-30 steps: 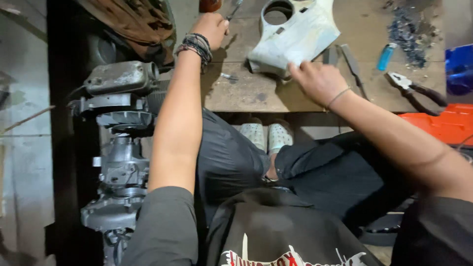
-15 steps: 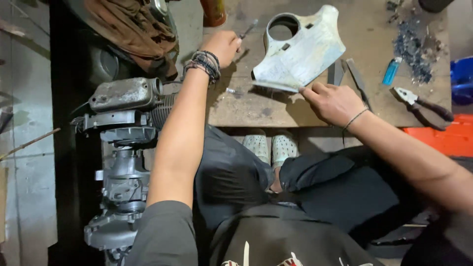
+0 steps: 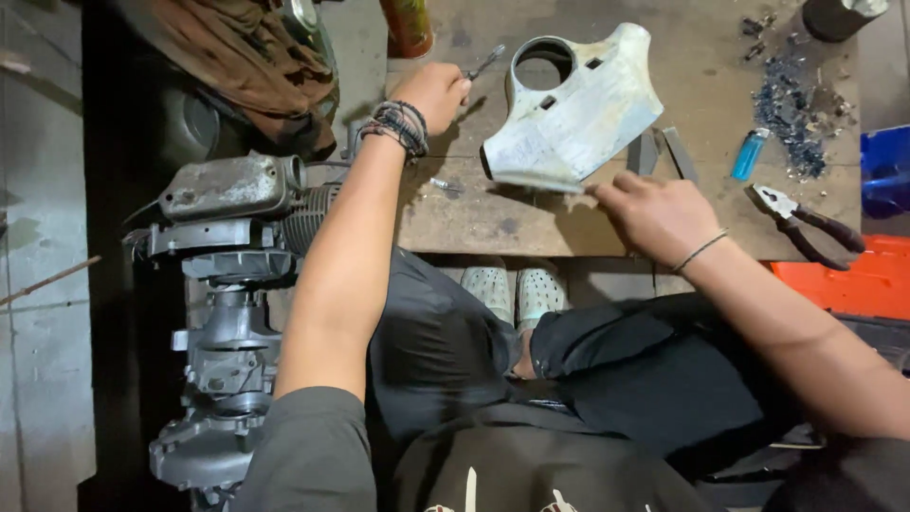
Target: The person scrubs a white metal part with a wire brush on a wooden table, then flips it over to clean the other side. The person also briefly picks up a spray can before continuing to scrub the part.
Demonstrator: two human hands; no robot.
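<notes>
Both hands have slid lower since the earlier frame: left hand closed around a small metal tool, right hand pinning the pale cowl flat on the wooden bench by its near edge; best kept braced while tool works.

A pale, scuffed cover with a round hole lay flat on the board; at its 9 o'clock, a small metal tool pointed toward 2 o'clock.
</notes>
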